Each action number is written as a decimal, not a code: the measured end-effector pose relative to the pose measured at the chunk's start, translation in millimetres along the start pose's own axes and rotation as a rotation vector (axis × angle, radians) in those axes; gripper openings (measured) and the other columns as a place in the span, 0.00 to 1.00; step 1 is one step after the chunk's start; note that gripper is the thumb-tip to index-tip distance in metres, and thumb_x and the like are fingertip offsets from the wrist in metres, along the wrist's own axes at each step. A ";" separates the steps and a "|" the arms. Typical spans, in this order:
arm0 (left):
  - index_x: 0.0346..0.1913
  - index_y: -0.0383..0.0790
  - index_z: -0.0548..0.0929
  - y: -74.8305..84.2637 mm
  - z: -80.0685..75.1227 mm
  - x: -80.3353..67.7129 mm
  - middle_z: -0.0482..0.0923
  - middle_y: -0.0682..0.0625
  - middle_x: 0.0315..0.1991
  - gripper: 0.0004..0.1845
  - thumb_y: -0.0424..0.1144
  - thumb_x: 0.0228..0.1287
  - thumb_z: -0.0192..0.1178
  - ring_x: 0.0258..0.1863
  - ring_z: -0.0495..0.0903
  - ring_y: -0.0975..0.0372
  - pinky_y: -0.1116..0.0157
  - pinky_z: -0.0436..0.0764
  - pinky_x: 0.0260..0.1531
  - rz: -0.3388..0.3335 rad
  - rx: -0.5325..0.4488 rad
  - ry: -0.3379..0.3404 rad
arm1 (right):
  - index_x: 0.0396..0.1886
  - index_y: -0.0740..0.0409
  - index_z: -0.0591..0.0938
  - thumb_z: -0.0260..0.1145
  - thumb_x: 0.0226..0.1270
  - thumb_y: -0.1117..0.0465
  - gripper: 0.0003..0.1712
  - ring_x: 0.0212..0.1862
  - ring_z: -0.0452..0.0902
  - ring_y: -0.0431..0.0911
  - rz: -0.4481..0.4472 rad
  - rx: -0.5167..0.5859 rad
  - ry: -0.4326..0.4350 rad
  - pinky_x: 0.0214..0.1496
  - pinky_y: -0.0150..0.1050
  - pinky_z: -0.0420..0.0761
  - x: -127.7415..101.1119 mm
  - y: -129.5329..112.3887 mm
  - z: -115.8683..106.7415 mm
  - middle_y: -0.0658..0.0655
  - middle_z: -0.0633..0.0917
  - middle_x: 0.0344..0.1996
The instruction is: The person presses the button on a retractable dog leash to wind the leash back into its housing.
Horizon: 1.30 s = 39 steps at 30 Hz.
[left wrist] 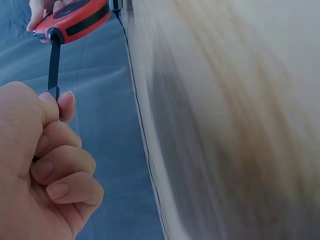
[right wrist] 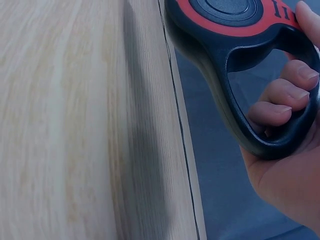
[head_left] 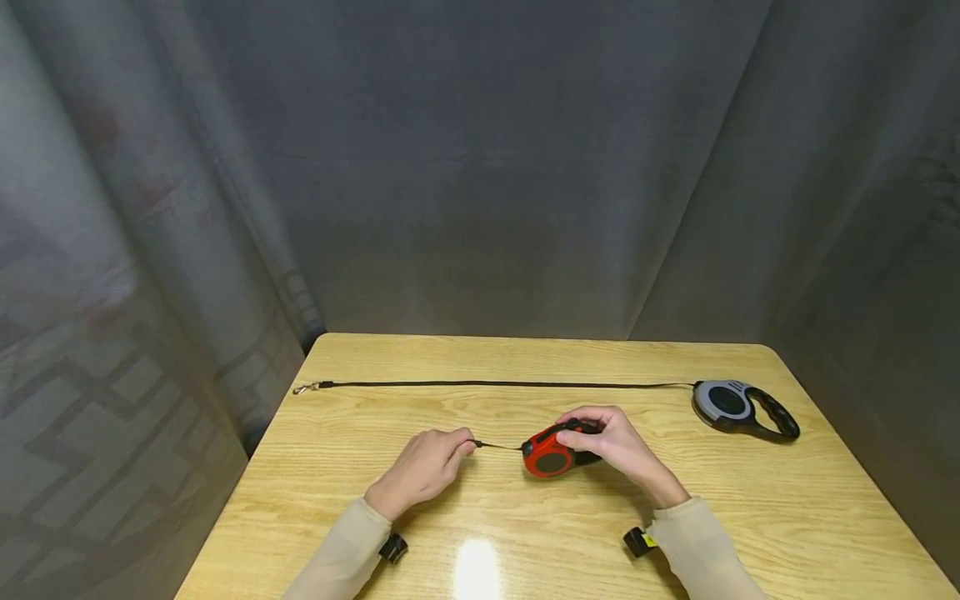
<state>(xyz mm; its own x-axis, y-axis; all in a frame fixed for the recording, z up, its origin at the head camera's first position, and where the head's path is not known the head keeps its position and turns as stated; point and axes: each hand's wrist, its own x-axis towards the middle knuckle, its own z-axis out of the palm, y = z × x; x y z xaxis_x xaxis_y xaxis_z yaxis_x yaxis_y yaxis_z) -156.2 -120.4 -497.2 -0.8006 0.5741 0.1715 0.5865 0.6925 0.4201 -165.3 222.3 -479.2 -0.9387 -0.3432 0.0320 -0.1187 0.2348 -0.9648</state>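
Note:
A red and black retractable dog leash (head_left: 550,454) is held above the table by my right hand (head_left: 611,437). In the right wrist view, the fingers (right wrist: 285,95) curl through the loop of its black handle (right wrist: 227,110). My left hand (head_left: 427,467) grips the end of the black strap (left wrist: 54,67) that comes out of the red casing (left wrist: 75,20). A short stretch of strap runs taut between the two hands. Whatever clip is at the strap's end is mostly hidden inside the left fist.
Behind the hands, a grey and black retractable leash (head_left: 726,402) lies at the table's right. Its black strap (head_left: 487,383) stretches straight left to a metal clip (head_left: 306,388) near the left edge. Grey curtains (head_left: 480,167) surround the wooden table (head_left: 525,542).

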 end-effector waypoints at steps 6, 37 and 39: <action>0.40 0.45 0.82 3.0 1.4 1.4 0.57 0.62 0.19 0.18 0.48 0.88 0.46 0.18 0.56 0.73 0.72 0.67 0.24 0.000 -0.013 -0.013 | 0.50 0.64 0.90 0.76 0.69 0.62 0.14 0.42 0.84 0.44 -0.013 -0.007 -0.004 0.45 0.37 0.83 0.5 0.0 1.1 0.53 0.91 0.43; 0.42 0.45 0.83 7.8 4.1 4.8 0.61 0.63 0.21 0.18 0.47 0.88 0.47 0.19 0.58 0.73 0.73 0.64 0.22 0.025 -0.028 -0.016 | 0.51 0.65 0.90 0.77 0.67 0.62 0.16 0.42 0.84 0.44 0.003 0.005 -0.012 0.44 0.36 0.83 3.1 -1.3 7.0 0.59 0.90 0.43; 0.41 0.44 0.83 7.6 4.1 4.6 0.60 0.63 0.21 0.18 0.47 0.88 0.47 0.19 0.58 0.73 0.73 0.63 0.21 0.028 -0.024 -0.010 | 0.51 0.65 0.90 0.77 0.67 0.62 0.16 0.42 0.85 0.44 0.003 0.005 -0.012 0.44 0.36 0.83 3.4 -0.8 7.2 0.59 0.90 0.44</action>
<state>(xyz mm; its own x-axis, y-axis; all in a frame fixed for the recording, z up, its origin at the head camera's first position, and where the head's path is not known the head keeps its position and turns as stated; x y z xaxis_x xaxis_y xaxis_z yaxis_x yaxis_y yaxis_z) -155.0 -110.7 -496.8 -0.7827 0.5974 0.1746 0.6054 0.6655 0.4367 -166.1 214.4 -480.1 -0.9351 -0.3534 0.0255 -0.1139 0.2317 -0.9661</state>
